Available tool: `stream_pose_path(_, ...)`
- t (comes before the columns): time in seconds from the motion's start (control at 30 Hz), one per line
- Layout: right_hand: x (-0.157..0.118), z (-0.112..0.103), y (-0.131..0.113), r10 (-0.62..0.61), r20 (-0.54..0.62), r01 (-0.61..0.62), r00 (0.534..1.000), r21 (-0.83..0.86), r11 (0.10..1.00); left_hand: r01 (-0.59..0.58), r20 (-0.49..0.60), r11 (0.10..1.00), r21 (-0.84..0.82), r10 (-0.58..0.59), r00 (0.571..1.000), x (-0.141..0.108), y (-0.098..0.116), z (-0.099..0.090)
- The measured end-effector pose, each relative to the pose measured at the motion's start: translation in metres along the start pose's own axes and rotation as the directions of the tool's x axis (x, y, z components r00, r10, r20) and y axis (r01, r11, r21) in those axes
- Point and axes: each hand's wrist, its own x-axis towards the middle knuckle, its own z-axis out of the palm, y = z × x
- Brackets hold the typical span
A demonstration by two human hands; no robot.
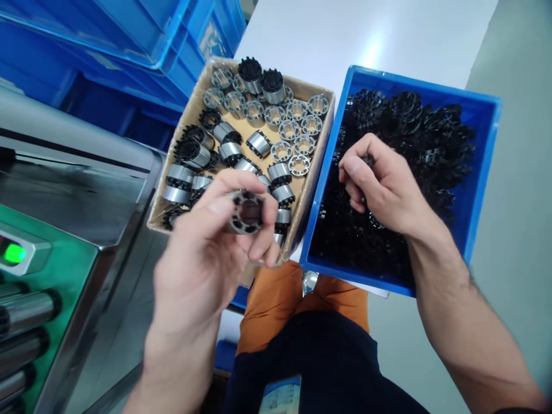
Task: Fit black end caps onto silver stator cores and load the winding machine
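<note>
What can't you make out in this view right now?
All in the head view:
- What, if anything, the right hand grips: its curled fingers and blur hide it.
- The far end of the ringed metal part: covered by the left hand.
- The blue bin's floor: buried under black pieces.
- The badge's text: too small, and its lower end is cut off by the bottom edge.

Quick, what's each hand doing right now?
Left hand: closed around a slotted metal ring.
Right hand: curled closed over the blue bin; can't tell if holding anything.

No legible text, labels or numbers
</note>
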Motion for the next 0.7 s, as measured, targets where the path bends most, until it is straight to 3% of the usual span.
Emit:
stream_pose_path(0.1,-0.008,0.02,-0.003,-0.047,0.151,0.008,0.987,0.253,0.968,-0.124,0.066,0.982,0.141,0.116,0.991,0.001,-0.018,0.008)
stream_pose_path(0.2,-0.015,0.028,-0.005,-0.065,0.308,-0.046,0.949,0.339,0.94,-0.329,0.149,0.842,0.427,0.293,0.944,0.001,-0.033,0.012)
stream_pose_path(0.3,-0.016,0.026,-0.007,-0.135,0.396,-0.021,0.908,0.364,0.931,-0.353,0.184,0.779,0.519,0.302,0.936,0.002,-0.036,0.011)
stream_pose_path(0.53,-0.011,0.025,-0.016,-0.23,0.172,0.165,0.958,0.327,0.931,-0.297,0.062,0.853,0.428,0.301,0.952,0.0,-0.031,-0.001)
stream_pose_path(0.63,-0.011,0.027,-0.017,-0.308,0.101,0.264,0.946,0.309,0.914,-0.27,0.035,0.893,0.361,0.276,0.96,0.002,-0.032,0.001)
stream_pose_path(0.7,-0.011,0.027,-0.018,-0.371,0.054,0.348,0.927,0.245,0.905,-0.204,0.001,0.959,0.197,0.208,0.978,0.004,-0.031,0.006)
